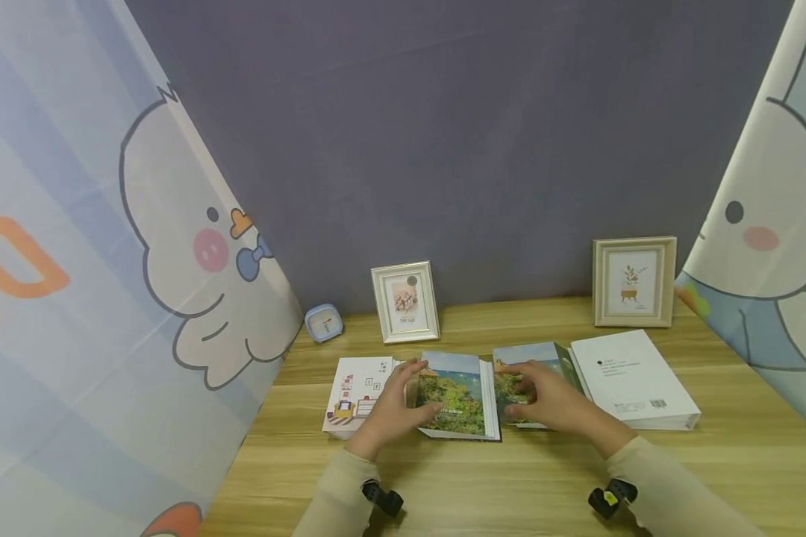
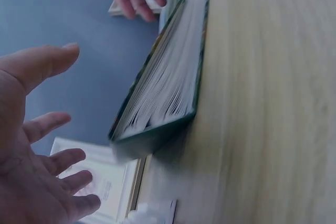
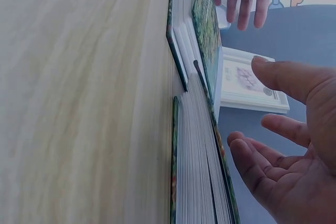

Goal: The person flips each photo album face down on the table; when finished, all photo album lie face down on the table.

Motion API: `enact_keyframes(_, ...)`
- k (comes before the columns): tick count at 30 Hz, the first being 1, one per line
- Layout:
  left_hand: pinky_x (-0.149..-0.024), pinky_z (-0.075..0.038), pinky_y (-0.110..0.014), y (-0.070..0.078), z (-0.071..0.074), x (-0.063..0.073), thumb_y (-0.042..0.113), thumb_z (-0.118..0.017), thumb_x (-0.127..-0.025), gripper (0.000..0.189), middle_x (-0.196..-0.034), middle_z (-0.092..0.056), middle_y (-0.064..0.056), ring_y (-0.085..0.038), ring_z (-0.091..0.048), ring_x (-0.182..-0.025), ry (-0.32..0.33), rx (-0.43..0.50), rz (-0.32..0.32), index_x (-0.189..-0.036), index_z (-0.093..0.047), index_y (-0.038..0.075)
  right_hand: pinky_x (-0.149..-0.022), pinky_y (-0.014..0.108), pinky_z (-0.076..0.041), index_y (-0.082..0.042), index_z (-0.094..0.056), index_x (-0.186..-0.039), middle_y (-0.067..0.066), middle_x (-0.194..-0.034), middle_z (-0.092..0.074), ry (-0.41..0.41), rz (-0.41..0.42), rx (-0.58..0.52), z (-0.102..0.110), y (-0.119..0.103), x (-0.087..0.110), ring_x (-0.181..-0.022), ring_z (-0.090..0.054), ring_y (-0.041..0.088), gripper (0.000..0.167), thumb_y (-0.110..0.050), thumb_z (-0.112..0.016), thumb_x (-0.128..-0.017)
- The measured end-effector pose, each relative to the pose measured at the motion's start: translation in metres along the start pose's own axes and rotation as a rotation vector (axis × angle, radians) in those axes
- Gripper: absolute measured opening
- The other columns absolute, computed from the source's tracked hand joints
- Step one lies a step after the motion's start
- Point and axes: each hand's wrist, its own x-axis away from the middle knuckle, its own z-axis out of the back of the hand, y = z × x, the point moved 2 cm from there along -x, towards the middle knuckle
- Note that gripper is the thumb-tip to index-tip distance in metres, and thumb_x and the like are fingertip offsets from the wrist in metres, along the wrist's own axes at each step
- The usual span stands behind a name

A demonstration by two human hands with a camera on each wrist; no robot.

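Note:
Two photo albums with landscape covers lie side by side on the table, the left album [image 1: 455,395] and the right album [image 1: 527,356]. Over the outer side of the left one hovers my left hand [image 1: 391,409], its fingers spread and bent a little. My right hand [image 1: 554,399] is held over the right album the same way. In the left wrist view, a gap separates the thumb and fingers from the album's page block [image 2: 170,72]. The right wrist view shows the right album's pages [image 3: 197,166] beside loose fingers holding nothing.
A white album with a room drawing [image 1: 357,388] lies at the left, partly behind my left hand. Another white album [image 1: 634,377] lies face down at the right. Behind stand a small blue clock [image 1: 324,323], a white picture frame [image 1: 406,302] and a beige picture frame [image 1: 599,283].

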Motion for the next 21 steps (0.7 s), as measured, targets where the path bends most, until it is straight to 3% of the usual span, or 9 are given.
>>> enact_keyframes(7, -0.112, -0.030, -0.075, -0.008, 0.007, 0.006, 0.037, -0.082, -0.093, 0.085, -0.171, -0.021, -0.013, -0.048, -0.020, -0.154, 0.008, 0.048, 0.049, -0.163, -0.038, 0.018, -0.079, 0.035, -0.060, -0.010, -0.051, -0.154, 0.020, -0.147, -0.053, -0.030, 0.006, -0.011, -0.006, -0.004, -0.007, -0.113, -0.065, 0.032, 0.077, -0.027, -0.088, -0.088)
enact_keyframes(12, -0.121, -0.024, -0.065, -0.012, 0.008, 0.008, 0.034, -0.081, -0.095, 0.085, -0.171, -0.020, -0.011, -0.042, -0.019, -0.156, -0.008, 0.091, 0.028, -0.164, -0.035, 0.016, -0.077, 0.034, -0.060, -0.006, -0.049, -0.155, 0.022, -0.147, -0.051, -0.047, 0.020, -0.010, -0.014, -0.007, -0.012, -0.112, -0.066, 0.032, 0.081, -0.030, -0.088, -0.088)
enact_keyframes(16, -0.124, -0.021, -0.061, -0.016, 0.007, 0.009, 0.030, -0.081, -0.095, 0.085, -0.171, -0.018, -0.013, -0.040, -0.016, -0.157, -0.019, 0.146, 0.016, -0.164, -0.033, 0.012, -0.076, 0.033, -0.059, -0.005, -0.051, -0.153, 0.027, -0.154, -0.044, -0.060, 0.021, -0.009, -0.020, -0.009, -0.016, -0.110, -0.067, 0.031, 0.078, -0.028, -0.088, -0.088)
enact_keyframes(21, -0.123, -0.024, -0.059, -0.020, 0.005, 0.010, 0.027, -0.079, -0.097, 0.081, -0.170, -0.019, -0.019, -0.044, -0.021, -0.155, -0.007, 0.230, 0.047, -0.163, -0.034, 0.013, -0.075, 0.032, -0.058, -0.007, -0.052, -0.153, 0.029, -0.163, -0.031, -0.086, 0.006, -0.009, -0.025, -0.008, -0.019, -0.107, -0.067, 0.030, 0.077, -0.027, -0.088, -0.088)
